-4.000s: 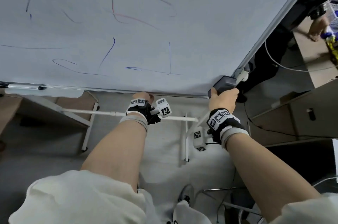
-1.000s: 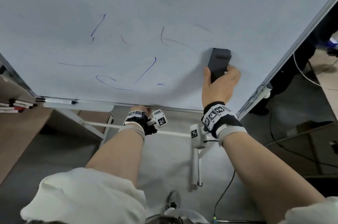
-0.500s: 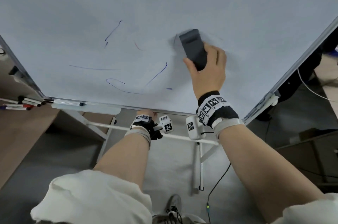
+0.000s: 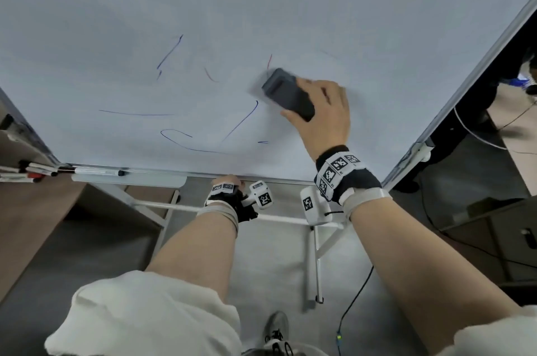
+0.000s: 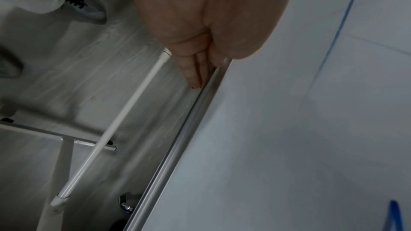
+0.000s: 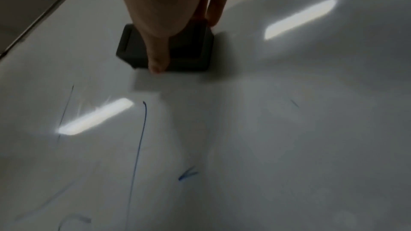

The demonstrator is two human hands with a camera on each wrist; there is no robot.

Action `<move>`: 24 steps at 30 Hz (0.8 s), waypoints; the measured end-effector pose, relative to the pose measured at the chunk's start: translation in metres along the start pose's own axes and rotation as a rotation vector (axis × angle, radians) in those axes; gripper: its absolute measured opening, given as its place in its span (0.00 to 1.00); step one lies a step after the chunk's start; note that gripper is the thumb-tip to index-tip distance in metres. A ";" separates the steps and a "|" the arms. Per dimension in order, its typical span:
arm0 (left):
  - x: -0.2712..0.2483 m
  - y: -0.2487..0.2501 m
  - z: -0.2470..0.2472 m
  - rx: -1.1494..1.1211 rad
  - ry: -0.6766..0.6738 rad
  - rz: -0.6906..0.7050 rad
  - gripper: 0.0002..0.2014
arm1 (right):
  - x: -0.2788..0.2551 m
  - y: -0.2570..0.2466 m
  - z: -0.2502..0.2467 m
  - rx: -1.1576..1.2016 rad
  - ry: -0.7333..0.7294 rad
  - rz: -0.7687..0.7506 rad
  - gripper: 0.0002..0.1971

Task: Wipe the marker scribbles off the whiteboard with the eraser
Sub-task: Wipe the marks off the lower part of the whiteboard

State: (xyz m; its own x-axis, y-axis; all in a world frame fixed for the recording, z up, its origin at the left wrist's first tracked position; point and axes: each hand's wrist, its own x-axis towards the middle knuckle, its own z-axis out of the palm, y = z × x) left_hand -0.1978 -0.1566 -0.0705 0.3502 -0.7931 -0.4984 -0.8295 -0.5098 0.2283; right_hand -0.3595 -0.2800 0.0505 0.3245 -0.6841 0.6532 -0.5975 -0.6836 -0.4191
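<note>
your right hand (image 4: 322, 111) is gripping the eraser (image 4: 287, 93), sweeping leftward; red scribble mostly cleared, blue scribbles (image 4: 241, 120) remaining; left hand (image 4: 229, 181) is holding the whiteboard (image 4: 261, 7) edge.

The left hand (image 5: 200, 24) grips the whiteboard (image 5: 289, 147) at its metal bottom edge (image 5: 177, 155), blue scribbles (image 5: 338, 29) toward two o'clock.

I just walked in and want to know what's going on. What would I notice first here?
First, the right hand pressing a dark eraser against the big whiteboard, near its middle. Left of it, blue scribbles and a small red mark still wait. Down low, the left hand holds the board's bottom edge.
</note>
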 end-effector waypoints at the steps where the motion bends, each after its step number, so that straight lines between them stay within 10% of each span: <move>1: 0.000 0.003 0.001 0.012 -0.003 0.007 0.15 | 0.002 0.004 -0.004 0.009 0.095 0.047 0.29; 7: 0.012 0.003 0.005 0.059 -0.021 0.015 0.15 | 0.031 0.011 -0.020 -0.065 0.425 0.125 0.28; 14: 0.034 -0.007 0.011 0.045 -0.024 -0.028 0.17 | 0.014 -0.015 0.013 -0.056 -0.157 -0.144 0.32; 20: 0.035 -0.011 0.022 0.042 -0.060 0.011 0.16 | 0.062 -0.019 -0.021 0.092 0.323 0.022 0.31; 24: 0.063 -0.021 0.037 -0.165 -0.021 -0.098 0.16 | 0.056 -0.025 -0.007 0.038 0.234 -0.053 0.25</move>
State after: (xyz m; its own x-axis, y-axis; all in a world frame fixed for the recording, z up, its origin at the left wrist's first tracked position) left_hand -0.1745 -0.1831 -0.1375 0.4154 -0.7304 -0.5421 -0.7087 -0.6335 0.3105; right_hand -0.3316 -0.2993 0.1018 0.1728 -0.5726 0.8014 -0.5544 -0.7291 -0.4013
